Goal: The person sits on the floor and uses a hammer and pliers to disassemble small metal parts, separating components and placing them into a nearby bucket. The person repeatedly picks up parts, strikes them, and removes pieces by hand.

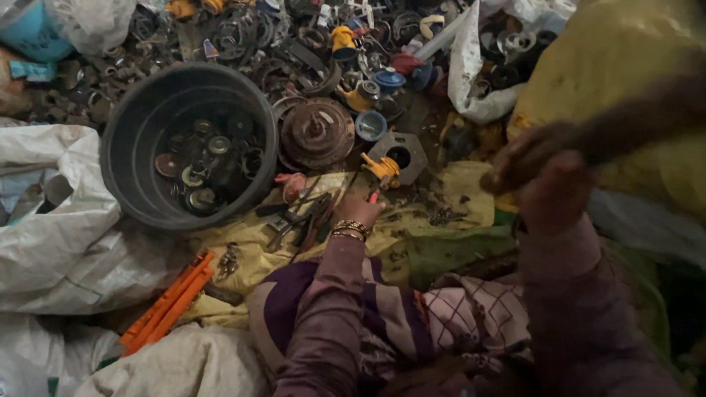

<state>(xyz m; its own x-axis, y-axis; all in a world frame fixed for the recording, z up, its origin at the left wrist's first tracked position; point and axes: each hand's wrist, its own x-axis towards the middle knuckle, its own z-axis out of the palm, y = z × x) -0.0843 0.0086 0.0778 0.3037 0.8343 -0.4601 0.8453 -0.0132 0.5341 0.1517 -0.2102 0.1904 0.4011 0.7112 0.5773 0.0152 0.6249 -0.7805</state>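
Floor: strewn with metal scrap, white sacks and a yellow cloth (441, 191) under the work.
Left hand (358, 209): closed on a red-handled tool (373, 195), reaching forward over the cloth.
Yellow part (382, 167): just ahead of the left hand, at the tool's tip, beside a grey hexagonal plate (401, 153).
Right hand (548, 191): raised, well apart to the right; blurred, grip cannot be told.
Tool axis: up and slightly right, away from the body.
Black tub (125, 132): left of the pliers (298, 224), holding round parts.

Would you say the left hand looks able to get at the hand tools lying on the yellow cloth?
Probably yes: the left hand already rests at the edge of the hand tools on the yellow cloth, and nothing lies over them.
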